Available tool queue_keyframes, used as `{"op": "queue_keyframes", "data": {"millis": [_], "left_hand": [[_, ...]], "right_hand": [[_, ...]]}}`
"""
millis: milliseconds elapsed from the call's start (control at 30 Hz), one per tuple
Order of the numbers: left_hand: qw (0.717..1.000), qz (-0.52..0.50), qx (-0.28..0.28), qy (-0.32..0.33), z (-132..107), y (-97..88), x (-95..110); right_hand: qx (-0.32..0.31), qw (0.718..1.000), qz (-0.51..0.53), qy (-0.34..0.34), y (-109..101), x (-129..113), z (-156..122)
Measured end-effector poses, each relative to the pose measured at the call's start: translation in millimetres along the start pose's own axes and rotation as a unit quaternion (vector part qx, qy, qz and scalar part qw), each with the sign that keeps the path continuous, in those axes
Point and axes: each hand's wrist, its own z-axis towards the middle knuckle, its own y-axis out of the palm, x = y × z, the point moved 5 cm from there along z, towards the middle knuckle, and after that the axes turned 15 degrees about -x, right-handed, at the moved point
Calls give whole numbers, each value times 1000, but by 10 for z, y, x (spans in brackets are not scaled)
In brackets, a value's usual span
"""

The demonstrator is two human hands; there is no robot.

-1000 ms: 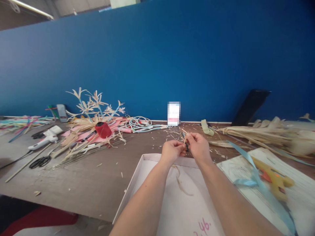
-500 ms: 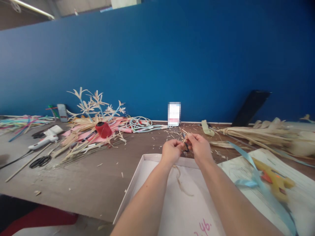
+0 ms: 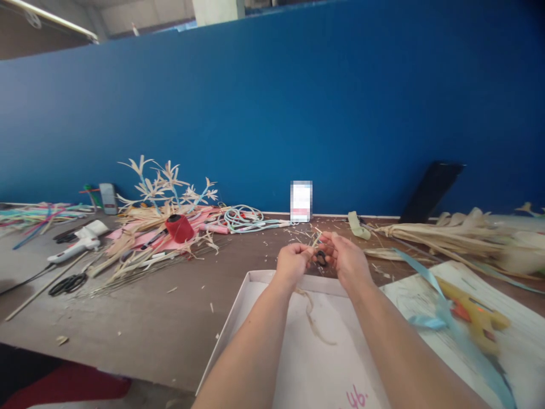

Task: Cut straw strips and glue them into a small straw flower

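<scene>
Above the far edge of a shallow white box [image 3: 255, 277], both hands are close together. My left hand [image 3: 293, 262] is closed, thumb and fingertips pinching a thin pale fibre strip [image 3: 315, 241]. My right hand [image 3: 348, 258] is curled around a small dark tool with a black loop [image 3: 321, 258], apparently scissors; its blades are hidden. The right thumb and forefinger are near the strip's upper end, but contact is unclear. Beneath my wrists, a long curled fibre strand [image 3: 313, 324] lies inside the box, near pink handwriting.
Left are pale paper-like flowers [image 3: 170, 179], a red thread spool [image 3: 179, 228], a white glue gun [image 3: 76, 247] and black scissors [image 3: 68, 284]. Right are a yellow glue gun [image 3: 477, 315], blue ribbon [image 3: 419, 267] and dried fibres [image 3: 451, 233]. A lit phone [image 3: 301, 201] leans against the blue partition.
My right fingers have loosened and spread slightly from the left fingertips, so the black loop shows more. The view has tilted a little upward.
</scene>
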Motion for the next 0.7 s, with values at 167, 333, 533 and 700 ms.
{"op": "queue_keyframes", "data": {"millis": [167,333,533,700], "left_hand": [[1000,-25,11,-3,-7,-23,12],[999,-38,27,21,12,-64,3],[997,-29,50,44,57,-126,-34],[995,26,64,74,113,-165,-116]], "right_hand": [[40,978,-202,-46,-186,-100,37],[27,833,-552,8,-327,-84,100],[-22,766,-639,69,-278,70,103],[9,789,-614,15,-173,-44,26]]}}
